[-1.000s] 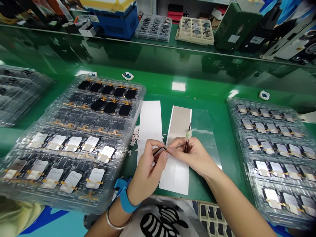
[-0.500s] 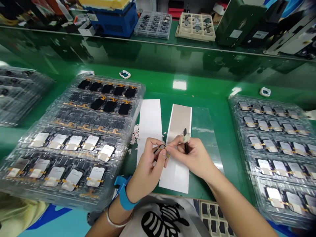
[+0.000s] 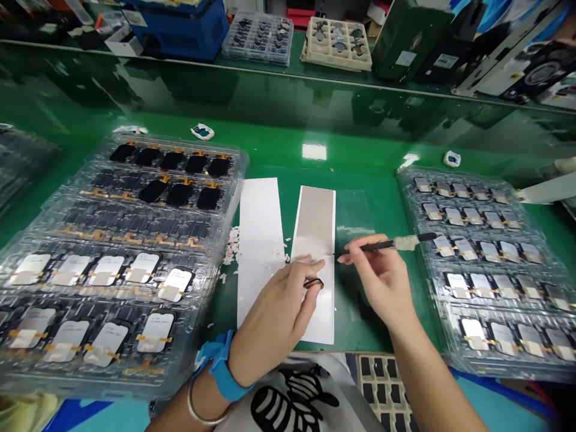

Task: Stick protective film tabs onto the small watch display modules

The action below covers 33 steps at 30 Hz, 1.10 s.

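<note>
Between the thumb and fingers of my left hand is a small screen module, seen nearly edge-on, with a black rim and a bit of orange. Most of it is hidden by the fingers. My right hand grips a slim black tool, probably tweezers, with pale tape wrapped round its rear part. The tool's tip end is close to the right edge of a strip of backing sheet, grey-brown above and white below. My left hand is over this strip's lower part.
A white strip lies to the left, with pink-white scraps beside it. Clear plastic trays of screen modules stand left and right. A shelf with boxes and trays runs along the back.
My right hand has moved away from the module to the right, and the tool has swung from upright to nearly level. My left hand keeps the module. The view has shifted slightly.
</note>
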{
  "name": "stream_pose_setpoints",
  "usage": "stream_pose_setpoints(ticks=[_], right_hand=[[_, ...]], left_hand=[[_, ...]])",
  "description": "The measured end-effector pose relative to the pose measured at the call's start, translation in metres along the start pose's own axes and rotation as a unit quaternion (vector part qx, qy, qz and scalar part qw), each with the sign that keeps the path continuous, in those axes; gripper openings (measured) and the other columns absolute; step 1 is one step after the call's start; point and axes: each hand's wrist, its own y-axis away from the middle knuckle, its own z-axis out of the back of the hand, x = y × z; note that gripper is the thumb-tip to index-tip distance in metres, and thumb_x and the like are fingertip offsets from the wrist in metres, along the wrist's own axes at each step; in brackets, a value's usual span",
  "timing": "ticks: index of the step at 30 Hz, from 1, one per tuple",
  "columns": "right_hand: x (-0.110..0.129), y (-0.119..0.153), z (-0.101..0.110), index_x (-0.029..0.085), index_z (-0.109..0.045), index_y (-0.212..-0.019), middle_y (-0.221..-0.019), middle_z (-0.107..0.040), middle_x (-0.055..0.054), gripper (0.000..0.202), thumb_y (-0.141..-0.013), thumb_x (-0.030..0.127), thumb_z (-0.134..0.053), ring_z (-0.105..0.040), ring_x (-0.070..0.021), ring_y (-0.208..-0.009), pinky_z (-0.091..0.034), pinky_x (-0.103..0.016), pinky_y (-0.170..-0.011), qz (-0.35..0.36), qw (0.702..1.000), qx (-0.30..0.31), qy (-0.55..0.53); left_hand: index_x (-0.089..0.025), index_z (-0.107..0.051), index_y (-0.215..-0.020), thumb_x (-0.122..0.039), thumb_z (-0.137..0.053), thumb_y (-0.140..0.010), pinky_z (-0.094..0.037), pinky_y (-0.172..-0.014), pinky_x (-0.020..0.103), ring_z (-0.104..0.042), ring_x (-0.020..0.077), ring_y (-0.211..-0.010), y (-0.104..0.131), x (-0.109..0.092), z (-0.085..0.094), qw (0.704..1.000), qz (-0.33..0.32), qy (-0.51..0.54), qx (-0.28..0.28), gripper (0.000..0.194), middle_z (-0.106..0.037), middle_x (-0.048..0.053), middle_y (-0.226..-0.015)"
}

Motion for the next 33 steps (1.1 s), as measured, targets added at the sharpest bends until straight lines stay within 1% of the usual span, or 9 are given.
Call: stream_pose_setpoints(ticks=[3, 6, 11, 22, 25, 27, 29, 30, 33], right_hand=[[-0.012, 0.005, -0.004, 0.019, -0.060, -0.091, -0.084, -0.065, -0.001, 0.024, -0.083, 0.036, -0.075, -0.072, -0.0149, -0.068, -0.063, -0.031, -0.071, -0.035, 0.998, 0.005, -0.052], [-0.015, 0.005, -0.009, 0.019, -0.058, -0.090, -0.080, -0.066, 0.000, 0.026, -0.083, 0.038, -0.075, -0.074, -0.0161, -0.067, -0.065, -0.032, -0.071, -0.042, 0.997, 0.000, -0.062], [-0.014, 0.004, -0.012, 0.019, -0.058, -0.090, -0.075, -0.070, -0.001, 0.027, -0.081, 0.036, -0.077, -0.075, -0.0178, -0.067, -0.065, -0.031, -0.068, -0.054, 0.996, -0.020, -0.072], [-0.006, 0.002, -0.006, 0.021, -0.056, -0.088, -0.076, -0.074, -0.002, 0.026, -0.081, 0.036, -0.077, -0.075, -0.0176, -0.065, -0.065, -0.030, -0.067, -0.071, 0.991, -0.009, -0.110], [-0.003, 0.001, 0.000, 0.022, -0.057, -0.088, -0.080, -0.075, -0.001, 0.023, -0.081, 0.031, -0.077, -0.074, -0.0151, -0.063, -0.063, -0.027, -0.065, -0.046, 0.985, -0.068, -0.149], [-0.001, 0.001, 0.004, 0.021, -0.059, -0.089, -0.083, -0.076, -0.001, 0.021, -0.081, 0.027, -0.077, -0.074, -0.0142, -0.065, -0.063, -0.026, -0.067, -0.022, 0.979, -0.115, -0.165], [0.002, 0.001, 0.008, 0.021, -0.060, -0.089, -0.082, -0.076, -0.001, 0.019, -0.081, 0.024, -0.077, -0.075, -0.0144, -0.067, -0.064, -0.027, -0.070, -0.005, 0.973, -0.150, -0.172], [0.004, 0.002, 0.008, 0.020, -0.060, -0.088, -0.081, -0.075, 0.000, 0.019, -0.081, 0.023, -0.078, -0.075, -0.0147, -0.069, -0.064, -0.027, -0.071, 0.000, 0.971, -0.161, -0.174], [0.012, 0.006, 0.007, 0.021, -0.060, -0.088, -0.080, -0.073, 0.001, 0.017, -0.082, 0.021, -0.076, -0.075, -0.0168, -0.074, -0.064, -0.030, -0.073, 0.011, 0.970, -0.175, -0.167]], left_hand=[[-0.020, -0.047, -0.114, -0.017, -0.038, -0.103, -0.043, -0.110, 0.053, -0.038, 0.0275, -0.145, -0.004, 0.000, -0.004, 0.996, -0.030, -0.067, 0.042, 0.015, -0.063, 0.015, -0.132], [-0.019, -0.048, -0.111, -0.016, -0.039, -0.102, -0.043, -0.109, 0.056, -0.038, 0.0302, -0.145, -0.006, 0.002, -0.005, 0.991, -0.034, -0.109, 0.066, 0.013, -0.064, 0.016, -0.131], [-0.019, -0.048, -0.110, -0.015, -0.039, -0.102, -0.043, -0.111, 0.054, -0.037, 0.0287, -0.146, -0.006, 0.002, -0.002, 0.989, -0.037, -0.117, 0.083, 0.012, -0.063, 0.015, -0.133], [-0.019, -0.049, -0.120, -0.018, -0.039, -0.103, -0.043, -0.109, 0.051, -0.038, 0.0269, -0.145, -0.007, 0.004, -0.003, 0.996, -0.011, -0.062, 0.060, 0.020, -0.062, 0.015, -0.132], [-0.021, -0.051, -0.113, -0.024, -0.042, -0.104, -0.048, -0.100, 0.044, -0.057, 0.0250, -0.127, -0.005, 0.005, -0.002, 0.999, 0.036, 0.034, -0.009, 0.013, -0.067, 0.012, -0.123], [-0.024, -0.048, -0.107, -0.030, -0.043, -0.104, -0.054, -0.081, 0.035, -0.068, 0.0190, -0.094, -0.004, 0.004, -0.001, 0.984, 0.085, 0.141, -0.075, 0.009, -0.072, 0.008, -0.105], [-0.024, -0.045, -0.104, -0.034, -0.043, -0.105, -0.050, -0.062, 0.027, -0.060, 0.0137, -0.064, -0.004, 0.003, 0.002, 0.957, 0.112, 0.242, -0.115, 0.010, -0.071, 0.002, -0.083], [-0.024, -0.044, -0.104, -0.034, -0.042, -0.105, -0.046, -0.057, 0.025, -0.054, 0.0123, -0.057, -0.004, 0.001, 0.003, 0.945, 0.115, 0.280, -0.123, 0.010, -0.068, 0.000, -0.077], [-0.023, -0.043, -0.107, -0.030, -0.041, -0.104, -0.042, -0.057, 0.024, -0.046, 0.0114, -0.055, -0.005, -0.002, 0.006, 0.927, 0.108, 0.338, -0.124, 0.007, -0.065, -0.002, -0.072]])
